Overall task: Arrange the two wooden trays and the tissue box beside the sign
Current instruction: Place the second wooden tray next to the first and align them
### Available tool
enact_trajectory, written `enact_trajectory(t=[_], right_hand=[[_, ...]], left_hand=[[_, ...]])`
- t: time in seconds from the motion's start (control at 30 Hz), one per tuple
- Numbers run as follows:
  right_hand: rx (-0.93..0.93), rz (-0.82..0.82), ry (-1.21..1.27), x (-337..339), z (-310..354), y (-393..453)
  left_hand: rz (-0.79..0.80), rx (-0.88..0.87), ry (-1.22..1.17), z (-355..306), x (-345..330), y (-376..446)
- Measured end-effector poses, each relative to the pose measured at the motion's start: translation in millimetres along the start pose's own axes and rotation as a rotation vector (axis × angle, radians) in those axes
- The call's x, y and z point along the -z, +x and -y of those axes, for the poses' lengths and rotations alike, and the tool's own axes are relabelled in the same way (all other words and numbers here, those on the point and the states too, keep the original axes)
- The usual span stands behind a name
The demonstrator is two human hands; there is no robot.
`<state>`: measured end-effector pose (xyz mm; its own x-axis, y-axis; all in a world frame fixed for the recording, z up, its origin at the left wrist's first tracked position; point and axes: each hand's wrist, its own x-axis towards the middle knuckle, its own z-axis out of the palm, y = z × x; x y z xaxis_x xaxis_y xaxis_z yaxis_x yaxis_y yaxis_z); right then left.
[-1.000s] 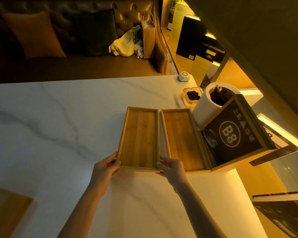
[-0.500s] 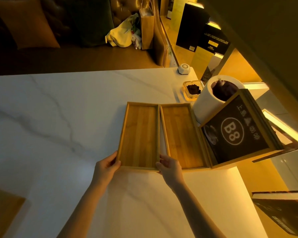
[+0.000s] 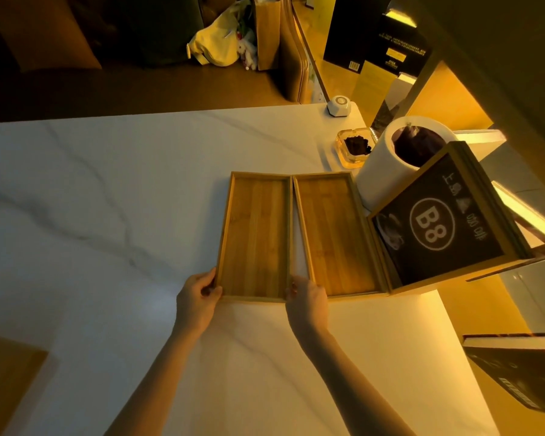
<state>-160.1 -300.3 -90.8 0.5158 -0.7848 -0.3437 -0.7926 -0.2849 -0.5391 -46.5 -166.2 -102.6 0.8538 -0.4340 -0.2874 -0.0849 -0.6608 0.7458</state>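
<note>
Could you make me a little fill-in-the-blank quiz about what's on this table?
1. The sign reads ___.
2. Both hands grip the near end of the ___ of the two wooden trays.
3. The right tray lies between the left tray and the ___.
4. The number of wooden trays lying side by side is ___.

Missing words: B8; left; sign; two

Dim amber light, wide-angle edge distortion.

Hands: left hand (image 3: 199, 298) and right hand (image 3: 306, 298) grip left tray (image 3: 254, 234)'s near corners.
Neighbour: right tray (image 3: 335, 234) alongside, against B8 sign (image 3: 434, 223).
</note>
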Motion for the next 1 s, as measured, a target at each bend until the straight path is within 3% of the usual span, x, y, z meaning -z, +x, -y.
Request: enact_trajectory(t=[0.27,0.33,0.47,0.57,0.67,0.8,1.0], right_hand=[[0.094,-0.038,0.012,-1.1,-8.1,-3.4],[0.136,-0.094,0.027,0.5,-10.7,-11.3],[0.435,-0.173,-0.165,-8.8,-25.1,-36.9],[0.523,-0.013,-0.349,-18.4,-32.8,-51.0],[0.484,0.115,-0.367,-22.3,-37.2,-52.1],[0.472,0.123,-0.407,-26.7,-38.4,-50.8],[0.474,-0.025,-0.527,-27.4,-47.9,-49.2]], left_hand=[[0.012,-0.067,0.081,1.3,-0.6,-2.8],[-0.002,-0.15,0.157,2.6,-1.0,-9.3],[0.012,-0.346,0.472,16.7,-9.1,-28.3],[0.048,-0.289,0.517,24.8,-16.4,-38.7],[0.082,-0.236,0.46,24.0,-20.5,-44.0],[0.088,-0.215,0.439,20.6,-19.9,-44.5],[0.108,-0.204,0.418,14.5,-23.2,-50.1]])
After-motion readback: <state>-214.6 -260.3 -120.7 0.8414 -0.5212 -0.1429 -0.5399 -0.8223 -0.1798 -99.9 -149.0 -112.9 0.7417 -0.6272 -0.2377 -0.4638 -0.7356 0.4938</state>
